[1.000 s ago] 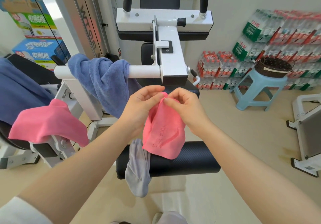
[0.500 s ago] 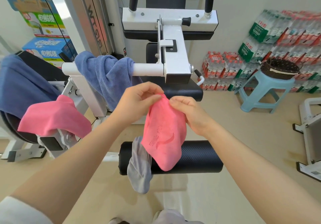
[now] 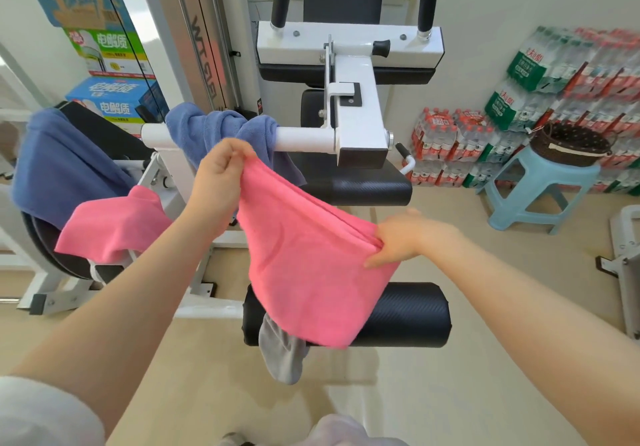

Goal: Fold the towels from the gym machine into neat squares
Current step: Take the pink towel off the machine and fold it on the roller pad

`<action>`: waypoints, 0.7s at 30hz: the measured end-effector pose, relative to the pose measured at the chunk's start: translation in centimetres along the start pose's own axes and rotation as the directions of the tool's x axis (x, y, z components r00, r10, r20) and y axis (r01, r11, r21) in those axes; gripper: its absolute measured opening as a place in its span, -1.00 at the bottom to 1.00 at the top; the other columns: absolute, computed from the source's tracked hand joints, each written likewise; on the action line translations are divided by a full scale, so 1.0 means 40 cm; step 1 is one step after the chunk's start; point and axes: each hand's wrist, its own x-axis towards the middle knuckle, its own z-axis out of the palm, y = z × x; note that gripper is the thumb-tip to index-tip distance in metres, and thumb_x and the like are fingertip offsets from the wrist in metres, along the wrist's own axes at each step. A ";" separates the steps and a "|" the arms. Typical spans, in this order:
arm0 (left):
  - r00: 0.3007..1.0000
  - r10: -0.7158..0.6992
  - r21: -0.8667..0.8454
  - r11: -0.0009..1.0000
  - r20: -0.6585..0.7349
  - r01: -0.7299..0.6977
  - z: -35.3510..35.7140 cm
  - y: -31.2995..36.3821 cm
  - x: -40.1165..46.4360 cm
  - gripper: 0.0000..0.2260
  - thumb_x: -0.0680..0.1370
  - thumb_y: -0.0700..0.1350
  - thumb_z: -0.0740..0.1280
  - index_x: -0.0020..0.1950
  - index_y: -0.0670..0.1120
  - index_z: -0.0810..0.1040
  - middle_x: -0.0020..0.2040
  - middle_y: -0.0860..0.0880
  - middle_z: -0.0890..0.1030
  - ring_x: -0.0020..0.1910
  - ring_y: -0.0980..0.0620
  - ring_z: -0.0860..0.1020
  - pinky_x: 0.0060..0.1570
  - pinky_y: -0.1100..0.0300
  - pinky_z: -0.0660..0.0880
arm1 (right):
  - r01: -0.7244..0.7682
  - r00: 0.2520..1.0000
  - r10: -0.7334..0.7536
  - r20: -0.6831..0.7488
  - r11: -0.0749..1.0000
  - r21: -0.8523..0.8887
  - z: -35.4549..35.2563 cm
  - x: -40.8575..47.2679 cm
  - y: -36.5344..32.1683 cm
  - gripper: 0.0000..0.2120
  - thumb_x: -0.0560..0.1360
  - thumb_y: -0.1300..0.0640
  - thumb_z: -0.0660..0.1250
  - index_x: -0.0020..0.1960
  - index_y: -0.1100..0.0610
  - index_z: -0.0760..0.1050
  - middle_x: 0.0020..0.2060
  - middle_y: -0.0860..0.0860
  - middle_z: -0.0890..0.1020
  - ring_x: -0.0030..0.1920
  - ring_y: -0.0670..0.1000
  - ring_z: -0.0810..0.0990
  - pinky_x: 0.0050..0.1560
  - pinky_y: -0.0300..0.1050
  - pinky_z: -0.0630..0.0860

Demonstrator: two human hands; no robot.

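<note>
The green carton (image 3: 107, 50) at the upper left carries the Chinese characters "电解质". The blue carton (image 3: 114, 99) under it shows the same "电解质" twice. The grey upright column (image 3: 204, 47) of the gym machine bears large letters, seemingly "WTQB", not certain.

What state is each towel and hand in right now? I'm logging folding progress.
Held pink towel: spread between both hands, unfolded.
Left hand: pinches its upper corner.
Right hand: grips its right edge.
Blue towel: bunched over the white bar.
Second pink towel: draped, unfolded.
Grey towel: hanging by the black roller.
</note>
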 end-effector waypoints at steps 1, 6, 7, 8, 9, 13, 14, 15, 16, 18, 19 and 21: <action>0.999 0.018 0.075 0.997 0.033 -0.020 0.003 -0.004 -0.008 -0.61 0.55 -0.34 0.05 -0.27 0.08 0.46 -0.35 0.18 0.49 -0.44 0.26 0.35 -0.41 0.40 0.27 | -0.053 0.998 0.052 -0.024 0.998 -0.038 0.004 0.009 0.015 -0.54 0.43 -0.38 0.15 -0.27 0.02 0.39 -0.25 -0.07 0.51 -0.11 0.00 0.47 0.10 -0.03 0.27; 0.987 0.072 0.451 0.883 0.144 -0.130 0.022 -0.040 -0.036 -0.71 0.48 -0.36 0.07 -0.22 -0.11 0.52 -0.11 -0.04 0.42 -0.14 0.01 0.41 -0.11 0.24 0.25 | -0.216 0.957 0.229 -0.178 0.972 0.093 0.015 0.031 0.054 -0.48 0.56 -0.25 -0.03 0.12 0.06 0.55 -0.03 0.05 0.49 0.20 0.13 0.41 0.28 0.10 0.25; 0.982 0.094 0.475 0.865 0.163 -0.161 0.022 -0.049 -0.037 -0.76 0.46 -0.30 0.08 -0.23 -0.11 0.51 -0.15 -0.03 0.41 -0.13 -0.01 0.41 -0.11 0.26 0.23 | -0.195 0.921 0.222 -0.319 0.974 0.115 0.019 0.033 0.058 -0.56 0.60 -0.12 -0.01 0.12 0.11 0.55 -0.07 0.06 0.46 0.12 0.14 0.47 0.17 0.06 0.37; 0.978 0.111 0.478 0.859 0.176 -0.183 0.019 -0.054 -0.039 -0.79 0.44 -0.23 0.09 -0.25 -0.13 0.51 -0.20 0.00 0.39 -0.16 -0.01 0.41 -0.12 0.28 0.22 | -0.159 0.873 0.210 -0.441 0.976 0.149 0.024 0.035 0.063 -0.62 0.61 -0.02 0.00 0.13 0.14 0.53 -0.07 0.07 0.47 0.06 0.15 0.50 0.04 0.03 0.44; 0.975 0.122 0.473 0.859 0.184 -0.197 0.013 -0.061 -0.039 -0.78 0.41 -0.16 0.09 -0.24 -0.15 0.52 -0.25 0.03 0.37 -0.19 0.01 0.40 -0.15 0.29 0.21 | -0.119 0.826 0.201 -0.526 0.975 0.186 0.028 0.035 0.069 -0.66 0.62 0.04 0.01 0.15 0.17 0.50 -0.03 0.11 0.49 0.03 0.16 0.52 -0.05 0.02 0.47; 0.928 0.181 0.505 0.796 0.327 -0.333 -0.014 -0.088 -0.030 -0.78 0.45 -0.07 0.28 0.01 -0.14 0.58 -0.19 0.07 0.46 -0.16 0.04 0.42 -0.13 0.32 0.22 | -0.070 0.722 0.218 -0.657 0.967 0.244 0.030 0.015 0.091 -0.78 0.63 0.12 0.02 0.14 0.19 0.36 0.01 0.14 0.55 -0.04 0.19 0.52 -0.24 -0.04 0.34; 0.924 0.160 0.496 0.805 0.347 -0.326 -0.017 -0.090 -0.028 -0.78 0.49 -0.13 0.31 0.11 -0.12 0.56 -0.11 0.05 0.51 -0.10 0.06 0.44 -0.08 0.31 0.24 | -0.095 0.702 0.214 -0.679 0.973 0.209 0.028 0.007 0.096 -0.78 0.63 0.12 0.02 0.13 0.20 0.36 0.00 0.14 0.56 -0.04 0.19 0.52 -0.25 -0.04 0.31; 0.932 0.131 0.478 0.829 0.339 -0.291 -0.018 -0.094 -0.025 -0.77 0.50 -0.18 0.32 0.16 -0.11 0.54 -0.04 0.05 0.52 -0.05 0.07 0.44 -0.04 0.30 0.26 | -0.134 0.690 0.202 -0.695 0.979 0.152 0.028 0.003 0.101 -0.78 0.63 0.11 0.03 0.12 0.20 0.37 -0.02 0.14 0.57 -0.05 0.19 0.52 -0.25 -0.05 0.28; 0.946 0.106 0.459 0.854 0.307 -0.245 -0.019 -0.098 -0.023 -0.77 0.51 -0.21 0.32 0.16 -0.10 0.54 0.00 0.05 0.53 -0.02 0.08 0.45 -0.02 0.29 0.27 | -0.170 0.690 0.189 -0.699 0.981 0.097 0.030 0.001 0.104 -0.77 0.63 0.10 0.02 0.09 0.21 0.38 -0.05 0.13 0.58 -0.06 0.18 0.53 -0.26 -0.05 0.25; 0.978 0.066 0.410 0.901 0.197 -0.144 -0.019 -0.103 -0.020 -0.81 0.51 -0.20 0.32 0.11 -0.07 0.58 0.00 0.08 0.56 0.01 0.11 0.47 0.02 0.29 0.33 | -0.184 0.712 0.178 -0.680 0.981 0.064 0.041 0.000 0.110 -0.73 0.63 0.06 0.02 0.05 0.20 0.41 -0.10 0.11 0.59 -0.07 0.16 0.53 -0.27 -0.06 0.26; 0.990 0.043 0.360 0.929 0.136 -0.090 -0.018 -0.105 -0.018 -0.83 0.51 -0.19 0.33 0.08 -0.06 0.60 -0.01 0.08 0.58 0.01 0.13 0.48 0.03 0.32 0.37 | -0.153 0.713 0.189 -0.675 0.982 0.113 0.048 0.001 0.113 -0.73 0.63 0.04 0.05 0.01 0.19 0.44 -0.13 0.09 0.58 -0.07 0.14 0.53 -0.27 -0.09 0.27; 0.999 -0.029 0.189 0.982 0.041 0.021 -0.017 -0.108 -0.015 -0.87 0.50 -0.19 0.35 -0.01 -0.02 0.62 -0.06 0.08 0.60 -0.06 0.17 0.51 -0.05 0.49 0.40 | -0.006 0.699 0.206 -0.685 0.959 0.283 0.059 0.008 0.126 -0.74 0.58 0.01 0.16 -0.12 0.17 0.49 -0.23 0.03 0.52 -0.10 0.09 0.50 -0.23 -0.13 0.24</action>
